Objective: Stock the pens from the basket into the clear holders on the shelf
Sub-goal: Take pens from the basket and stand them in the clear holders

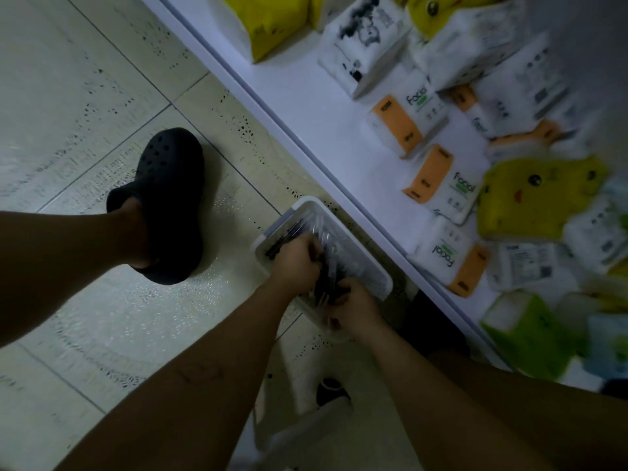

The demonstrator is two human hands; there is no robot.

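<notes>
A white basket [296,206] sits on the tiled floor beside the shelf's front edge. Several dark pens [329,278] lie inside it. Both of my hands reach down into the basket. My left hand [295,263] curls its fingers round a bunch of the pens near the middle. My right hand [353,307] grips the same dark bunch at its nearer end. No clear holders appear in this view.
The low white shelf [326,130] on the right carries tissue packs in white, orange, yellow and green. My foot in a black clog [170,198] stands left of the basket. A pale stool or frame [306,430] is below, between my arms.
</notes>
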